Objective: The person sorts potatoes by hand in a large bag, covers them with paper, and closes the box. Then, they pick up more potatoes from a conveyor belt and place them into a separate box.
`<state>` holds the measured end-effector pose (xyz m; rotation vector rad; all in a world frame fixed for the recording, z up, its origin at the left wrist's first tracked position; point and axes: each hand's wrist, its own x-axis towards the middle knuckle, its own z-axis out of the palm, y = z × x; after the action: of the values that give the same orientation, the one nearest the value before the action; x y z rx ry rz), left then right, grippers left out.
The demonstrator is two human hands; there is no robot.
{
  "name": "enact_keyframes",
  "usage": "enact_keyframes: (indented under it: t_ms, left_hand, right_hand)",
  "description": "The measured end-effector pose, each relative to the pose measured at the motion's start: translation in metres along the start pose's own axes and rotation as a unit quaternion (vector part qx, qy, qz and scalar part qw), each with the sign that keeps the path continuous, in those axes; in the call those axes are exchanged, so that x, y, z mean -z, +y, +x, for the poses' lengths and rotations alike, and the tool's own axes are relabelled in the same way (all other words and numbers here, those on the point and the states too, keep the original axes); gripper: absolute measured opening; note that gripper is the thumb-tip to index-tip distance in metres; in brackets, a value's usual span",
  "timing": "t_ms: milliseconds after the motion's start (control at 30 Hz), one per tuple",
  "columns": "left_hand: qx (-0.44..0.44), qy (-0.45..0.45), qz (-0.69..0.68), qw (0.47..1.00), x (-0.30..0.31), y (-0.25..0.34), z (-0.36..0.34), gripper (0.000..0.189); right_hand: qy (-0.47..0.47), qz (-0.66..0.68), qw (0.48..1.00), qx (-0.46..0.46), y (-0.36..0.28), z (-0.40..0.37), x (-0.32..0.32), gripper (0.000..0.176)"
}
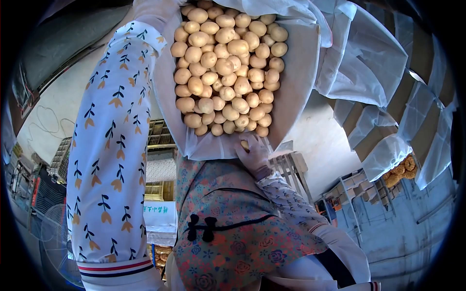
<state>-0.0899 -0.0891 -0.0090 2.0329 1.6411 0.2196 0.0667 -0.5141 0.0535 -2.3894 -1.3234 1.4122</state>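
Note:
Small round yellow potatoes (224, 67) are heaped in a box (302, 72) lined with pale plastic film, directly before me. My right hand (253, 157), in a whitish glove, is at the near edge of the box. Its fingers are closed round a small potato (245, 144), of which only a brownish part shows. My left hand (158, 8), also gloved, is at the box's far left edge. The top of the picture cuts off its fingers, so its grip is hidden.
More cartons with film liners (364, 68) stand in rows to the right. Brownish goods (400, 172) show in one of them. Plastic crates (60, 160) and a fan (58, 242) are to the left. A white printed carton (160, 218) stands beside my apron.

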Motion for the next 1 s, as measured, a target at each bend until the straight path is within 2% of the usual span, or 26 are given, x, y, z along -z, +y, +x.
enact_keyframes:
  t_ms: [67, 167, 200, 400, 500, 533, 567, 633, 667, 733, 767, 833, 900, 967, 1000]
  left_hand:
    - [0.012, -0.018, 0.006, 1.0, 0.001, 0.003, 0.002, 0.039]
    - [-0.021, 0.006, -0.033, 0.999, 0.003, 0.003, -0.001, 0.039]
    - [-0.001, -0.016, -0.026, 1.0, 0.007, 0.011, -0.002, 0.038]
    - [-0.045, 0.019, -0.067, 0.997, 0.008, 0.01, -0.009, 0.034]
    - [-0.019, -0.06, -0.019, 0.998, 0.006, -0.002, -0.002, 0.045]
    - [-0.016, -0.078, -0.018, 0.997, 0.008, 0.001, 0.0, 0.042]
    - [-0.037, -0.044, -0.017, 0.998, 0.003, -0.002, 0.0, 0.042]
    - [-0.046, -0.057, -0.078, 0.994, 0.0, -0.006, 0.002, 0.039]
    - [-0.032, -0.059, -0.183, 0.981, -0.007, -0.006, 0.0, 0.041]
    - [-0.021, -0.054, -0.216, 0.975, -0.001, -0.001, -0.005, 0.039]
    - [-0.041, -0.058, -0.208, 0.975, 0.01, 0.006, -0.008, 0.04]
    - [-0.149, -0.032, -0.146, 0.977, -0.006, -0.017, -0.004, 0.041]
    - [-0.175, -0.022, -0.185, 0.967, 0.006, -0.023, -0.023, 0.049]
    - [-0.11, -0.098, -0.294, 0.944, 0.04, -0.042, -0.066, 0.068]
    - [0.017, -0.176, -0.329, 0.927, 0.046, -0.069, -0.091, 0.071]
  right_hand:
    - [0.024, -0.004, 1.0, -0.002, 0.001, 0.003, -0.008, 0.028]
    - [0.036, -0.03, 0.999, -0.014, -0.004, 0.006, -0.013, 0.027]
    - [0.051, -0.03, 0.998, -0.002, -0.004, 0.006, -0.014, 0.026]
    - [0.132, -0.041, 0.99, 0.037, -0.003, 0.004, -0.019, 0.023]
    - [0.155, -0.046, 0.986, 0.032, -0.003, 0.004, -0.024, 0.023]
    - [0.152, -0.05, 0.987, 0.023, -0.005, 0.002, -0.022, 0.023]
    - [0.151, -0.054, 0.987, 0.015, -0.007, 0.001, -0.02, 0.023]
    - [0.172, -0.044, 0.983, 0.035, -0.001, 0.001, -0.023, 0.024]
    - [0.184, -0.051, 0.981, 0.035, 0.0, 0.0, -0.024, 0.024]
    - [0.214, -0.06, 0.974, 0.05, 0.005, -0.002, -0.031, 0.024]
    - [0.215, -0.058, 0.974, 0.042, 0.004, -0.004, -0.031, 0.022]
    - [0.209, -0.068, 0.975, 0.033, 0.005, -0.006, -0.034, 0.022]
    - [0.218, -0.081, 0.973, -0.003, 0.003, -0.009, -0.039, 0.022]
    - [0.224, -0.061, 0.971, -0.058, -0.006, -0.011, -0.04, 0.022]
    - [0.235, -0.05, 0.968, -0.076, -0.007, -0.011, -0.044, 0.02]
